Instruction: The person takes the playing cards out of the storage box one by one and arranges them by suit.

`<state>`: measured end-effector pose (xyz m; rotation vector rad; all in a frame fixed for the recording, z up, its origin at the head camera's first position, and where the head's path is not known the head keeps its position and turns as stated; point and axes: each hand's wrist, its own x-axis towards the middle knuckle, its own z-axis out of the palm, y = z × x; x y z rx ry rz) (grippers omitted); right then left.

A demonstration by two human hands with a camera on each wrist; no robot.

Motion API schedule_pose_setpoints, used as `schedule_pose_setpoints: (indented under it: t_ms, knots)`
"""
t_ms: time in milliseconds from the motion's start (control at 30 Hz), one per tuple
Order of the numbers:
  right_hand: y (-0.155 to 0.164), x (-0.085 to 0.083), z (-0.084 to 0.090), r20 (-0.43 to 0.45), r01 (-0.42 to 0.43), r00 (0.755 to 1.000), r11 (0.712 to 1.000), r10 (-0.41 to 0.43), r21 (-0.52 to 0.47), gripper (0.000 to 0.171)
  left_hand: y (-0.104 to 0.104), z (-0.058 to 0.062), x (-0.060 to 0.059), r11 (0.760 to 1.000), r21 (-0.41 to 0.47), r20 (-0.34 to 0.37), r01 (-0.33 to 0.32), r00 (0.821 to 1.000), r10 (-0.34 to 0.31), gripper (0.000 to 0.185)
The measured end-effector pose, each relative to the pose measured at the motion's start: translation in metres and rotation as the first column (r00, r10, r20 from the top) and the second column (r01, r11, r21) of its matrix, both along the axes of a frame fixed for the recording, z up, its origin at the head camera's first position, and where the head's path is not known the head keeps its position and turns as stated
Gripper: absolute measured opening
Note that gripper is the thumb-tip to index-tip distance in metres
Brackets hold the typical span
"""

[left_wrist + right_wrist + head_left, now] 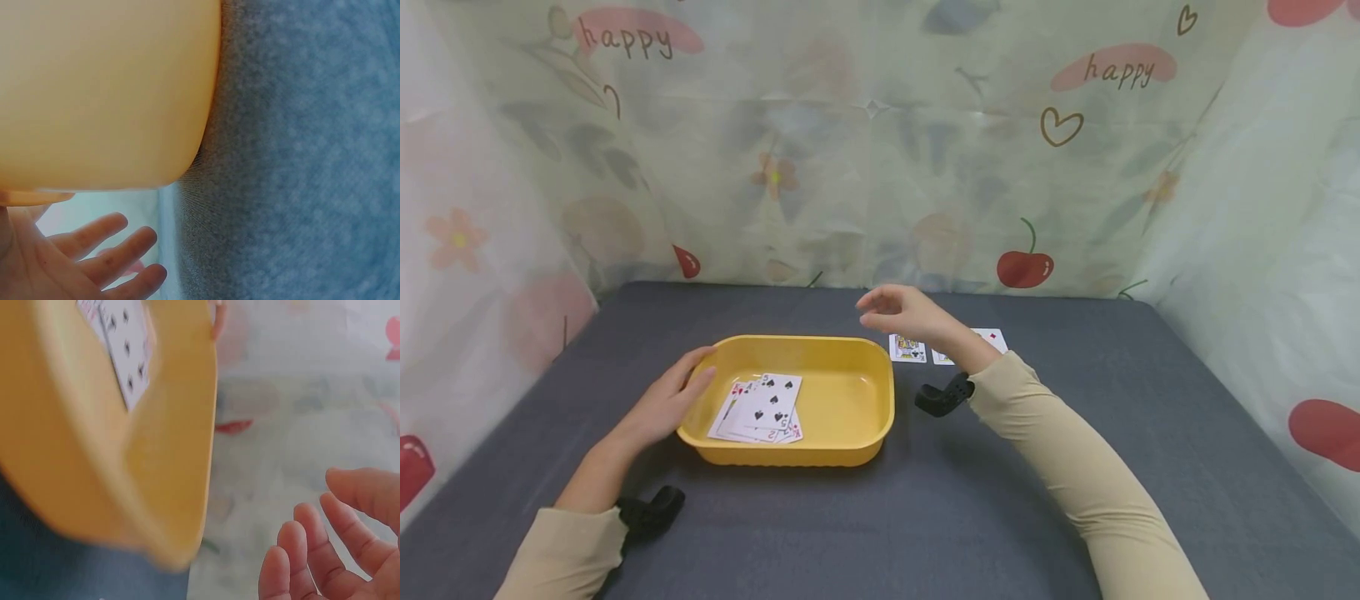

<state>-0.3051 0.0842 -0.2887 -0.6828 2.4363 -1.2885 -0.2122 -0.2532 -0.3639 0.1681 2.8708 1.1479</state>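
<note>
A yellow plastic tray stands on the dark table with several overlapping playing cards inside at its left; the five of spades lies uppermost. My left hand rests at the tray's left rim, thumb over the edge. Its other fingers spread loosely outside, as the left wrist view shows. Past the tray's back right corner, my right hand is raised with fingers gently bent and nothing held. In the right wrist view the tray wall is beside that hand. More cards lie partly hidden behind the right forearm.
Dark grey cloth covers the table. A patterned curtain hangs along the back and both sides. Black wrist mounts sit below both wrists.
</note>
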Motion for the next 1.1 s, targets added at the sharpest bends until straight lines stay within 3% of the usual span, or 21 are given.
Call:
schedule_pose_setpoints:
  t_ms: [333,733,933,1100]
  knots:
    - [-0.053,0.006,0.000,-0.025,-0.124,0.992,0.992,0.124,-0.001,0.027,-0.001,0.000,0.002,1.000,0.011,0.000,0.001,1.000,-0.001,0.063]
    - [-0.091,0.001,-0.022,-0.070,-0.258,0.962,0.963,0.263,0.078,0.032,-0.001,-0.002,0.000,1.000,0.016,-0.003,0.002,1.000,-0.002,0.063]
    - [-0.101,0.001,-0.032,-0.012,-0.319,0.947,0.942,0.322,0.107,0.035,0.000,-0.001,-0.001,1.000,0.021,-0.008,0.005,1.000,-0.005,0.062]
    - [-0.108,0.001,-0.039,0.037,-0.325,0.946,0.934,0.323,0.149,0.037,0.000,0.000,-0.001,1.000,0.016,-0.005,0.006,1.000,-0.005,0.062]
